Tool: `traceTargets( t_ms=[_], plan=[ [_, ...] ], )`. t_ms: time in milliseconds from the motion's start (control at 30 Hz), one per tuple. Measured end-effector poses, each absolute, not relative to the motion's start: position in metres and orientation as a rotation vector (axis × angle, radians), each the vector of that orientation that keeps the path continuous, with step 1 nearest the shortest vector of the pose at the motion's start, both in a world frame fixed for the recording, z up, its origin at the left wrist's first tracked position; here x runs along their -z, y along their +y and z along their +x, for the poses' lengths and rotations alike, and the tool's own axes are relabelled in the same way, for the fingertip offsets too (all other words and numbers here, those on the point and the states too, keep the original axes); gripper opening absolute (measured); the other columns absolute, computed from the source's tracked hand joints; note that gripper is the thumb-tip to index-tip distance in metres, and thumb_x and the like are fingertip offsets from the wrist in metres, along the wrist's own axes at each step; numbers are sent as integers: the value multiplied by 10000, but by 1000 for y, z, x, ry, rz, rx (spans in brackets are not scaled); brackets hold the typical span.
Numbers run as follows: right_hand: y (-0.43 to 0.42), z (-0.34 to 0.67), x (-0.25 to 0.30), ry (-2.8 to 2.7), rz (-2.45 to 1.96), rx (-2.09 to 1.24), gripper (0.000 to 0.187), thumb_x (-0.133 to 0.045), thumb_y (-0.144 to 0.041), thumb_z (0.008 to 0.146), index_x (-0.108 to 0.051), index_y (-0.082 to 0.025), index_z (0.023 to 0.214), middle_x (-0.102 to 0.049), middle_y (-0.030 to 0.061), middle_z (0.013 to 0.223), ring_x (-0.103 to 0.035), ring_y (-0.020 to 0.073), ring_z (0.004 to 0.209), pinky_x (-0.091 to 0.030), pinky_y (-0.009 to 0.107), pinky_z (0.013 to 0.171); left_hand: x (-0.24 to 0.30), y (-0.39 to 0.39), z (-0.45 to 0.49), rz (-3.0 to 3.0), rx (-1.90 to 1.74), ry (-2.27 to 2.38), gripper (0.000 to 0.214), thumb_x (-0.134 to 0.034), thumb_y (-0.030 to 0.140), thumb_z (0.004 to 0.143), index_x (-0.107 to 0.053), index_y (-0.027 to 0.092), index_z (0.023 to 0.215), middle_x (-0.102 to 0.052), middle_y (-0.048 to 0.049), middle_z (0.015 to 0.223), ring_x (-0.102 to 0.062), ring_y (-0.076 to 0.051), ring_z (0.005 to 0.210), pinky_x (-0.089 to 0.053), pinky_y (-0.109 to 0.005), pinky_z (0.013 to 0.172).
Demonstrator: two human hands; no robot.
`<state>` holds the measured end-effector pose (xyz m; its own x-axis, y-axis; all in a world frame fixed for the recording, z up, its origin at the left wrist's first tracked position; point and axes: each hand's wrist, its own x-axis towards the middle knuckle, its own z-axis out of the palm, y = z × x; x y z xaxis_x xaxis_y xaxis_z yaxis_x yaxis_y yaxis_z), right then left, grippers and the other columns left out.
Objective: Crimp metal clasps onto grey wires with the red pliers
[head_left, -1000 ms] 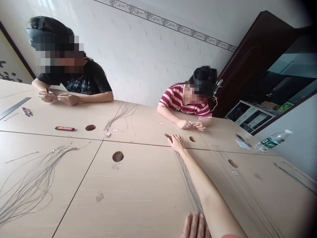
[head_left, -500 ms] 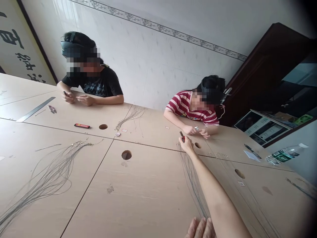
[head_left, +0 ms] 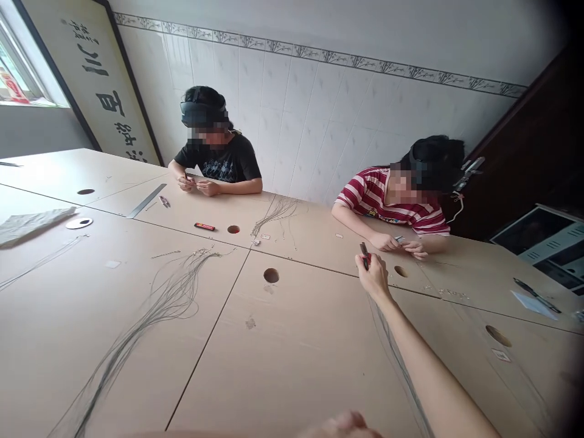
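Observation:
My right hand [head_left: 374, 277] is stretched far out over the table [head_left: 301, 340] and closed round a small pair of red-handled pliers [head_left: 364, 255], lifted a little off the surface. A bundle of thin grey wires [head_left: 396, 359] lies along the table under my forearm. Only the knuckles of my left hand [head_left: 344, 424] show at the bottom edge, resting low near the table's front; its fingers are hidden.
Two other people sit across the table, each working small pieces in their hands. A second spread of wires [head_left: 159, 304] lies at left, a third bundle [head_left: 278, 213] farther back. A red flat case [head_left: 204, 226], a steel ruler [head_left: 146, 201] and round cable holes [head_left: 271, 275] mark the tabletop.
My right hand has closed on the pliers and raised them from the table. The view has swung left and up, and my left hand has slipped mostly out of frame.

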<state>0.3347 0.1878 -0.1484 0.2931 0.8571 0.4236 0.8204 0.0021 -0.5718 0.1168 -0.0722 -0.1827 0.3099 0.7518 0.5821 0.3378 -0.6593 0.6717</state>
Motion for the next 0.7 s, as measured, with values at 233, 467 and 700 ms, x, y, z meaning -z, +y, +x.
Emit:
traceTargets(
  t_ms=[233, 467, 700],
  plan=[
    [111, 256, 155, -1417, -1534, -270, 383, -431, -540, 909, -574, -185, 894, -629, 74, 836, -580, 220, 776, -454, 327, 724, 130, 4, -57, 2443, -569, 1460, 210, -486, 270, 934, -695, 270, 947, -706, -16, 1186, -577, -220, 1140, -437, -390, 966],
    [44, 189, 198, -1338, -1412, -341, 291, -424, -475, 953, -552, -218, 908, -625, 58, 827, -587, 228, 776, -461, 348, 730, 134, 114, -155, 2099, -454, 2127, 203, -547, 317, 928, -654, 159, 997, -658, -88, 1116, -549, -271, 1125, -410, -474, 970],
    [37, 179, 209, -1460, -1295, -312, 178, -489, -396, 927, -558, -242, 871, -608, 73, 834, -542, 266, 835, -399, 436, 849, 144, 185, -123, 1963, -343, 2241, 325, -589, 367, 926, -600, 160, 1175, -588, -103, 1246, -574, -256, 1112, -468, -487, 950]
  ],
)
